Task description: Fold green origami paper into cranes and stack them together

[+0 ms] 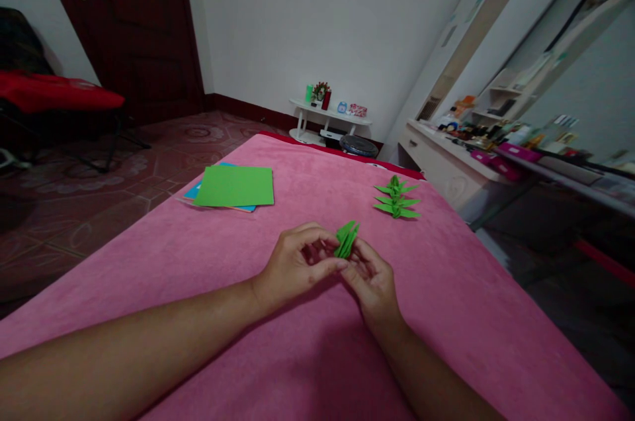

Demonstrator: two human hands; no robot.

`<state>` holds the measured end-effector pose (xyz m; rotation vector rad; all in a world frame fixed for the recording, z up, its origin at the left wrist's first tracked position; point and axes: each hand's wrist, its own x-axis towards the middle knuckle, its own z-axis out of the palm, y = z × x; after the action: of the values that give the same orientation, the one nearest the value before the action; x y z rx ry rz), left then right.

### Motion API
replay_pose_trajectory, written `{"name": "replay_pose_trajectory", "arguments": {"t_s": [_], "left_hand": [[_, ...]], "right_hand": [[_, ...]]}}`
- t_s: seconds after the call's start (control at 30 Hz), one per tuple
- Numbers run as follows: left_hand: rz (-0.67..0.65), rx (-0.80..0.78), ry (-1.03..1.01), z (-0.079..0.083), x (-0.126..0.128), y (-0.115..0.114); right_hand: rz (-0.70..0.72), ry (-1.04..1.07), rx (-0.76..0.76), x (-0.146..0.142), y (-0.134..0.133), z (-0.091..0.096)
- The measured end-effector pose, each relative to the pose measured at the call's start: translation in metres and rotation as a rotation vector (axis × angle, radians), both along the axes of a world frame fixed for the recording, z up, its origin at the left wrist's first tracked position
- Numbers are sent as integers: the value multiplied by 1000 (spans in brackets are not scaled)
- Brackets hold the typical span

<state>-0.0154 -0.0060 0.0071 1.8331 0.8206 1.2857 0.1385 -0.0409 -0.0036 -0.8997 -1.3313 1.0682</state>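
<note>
Between my two hands I hold a small folded green paper piece [346,240], its pointed layers sticking up above the fingers. My left hand [302,261] grips its left side, fingers curled, the thumb in front near its lower edge. From the right, my right hand [371,279] pinches it with thumb and fingers, and the two thumbs meet. The lower end of the piece is hidden by the thumbs. Farther off to the right, several pointed green origami pieces [395,199] lie in a stacked row on the pink cloth [317,169].
A stack of square paper sheets [235,186], green on top with blue beneath, lies on the cloth at left. Beyond the far edge stands a white shelf table [330,108] with small ornaments. A cluttered dresser [446,153] is at right, and a red folding chair [54,93] at left.
</note>
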Motion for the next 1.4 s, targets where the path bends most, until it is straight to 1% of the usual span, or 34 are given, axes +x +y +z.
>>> {"name": "replay_pose_trajectory", "arguments": {"t_s": [0.2, 0.33, 0.43, 0.53, 0.73, 0.87, 0.97, 1.1, 1.27, 1.33, 1.4], "left_hand": [[7, 1, 25, -1, 1, -1], [-12, 43, 30, 0, 1, -2], [-24, 74, 35, 0, 1, -2], [-31, 70, 29, -1, 1, -2], [-58, 49, 12, -5, 0, 2], [-36, 43, 39, -1, 0, 1], [-12, 42, 64, 3, 0, -2], [-36, 76, 68, 6, -3, -2], [1, 188, 14, 6, -4, 0], [-14, 241, 12, 6, -4, 1], [-41, 335, -12, 6, -5, 3]], "right_hand": [[-12, -47, 6, 0, 0, -1], [-38, -56, 14, -1, 0, -2], [-61, -59, 17, -1, -1, -1], [-72, -73, 32, -2, -1, 2], [-28, -101, 55, -2, -2, 6], [-12, -116, 37, 0, -3, 2], [-63, -75, 20, 1, -1, -3], [-132, -90, 16, 2, -1, -4], [-143, -153, 100, 3, 0, -5], [-162, -189, 177, 6, 0, -5], [-195, -251, 305, 9, 1, -4]]}}
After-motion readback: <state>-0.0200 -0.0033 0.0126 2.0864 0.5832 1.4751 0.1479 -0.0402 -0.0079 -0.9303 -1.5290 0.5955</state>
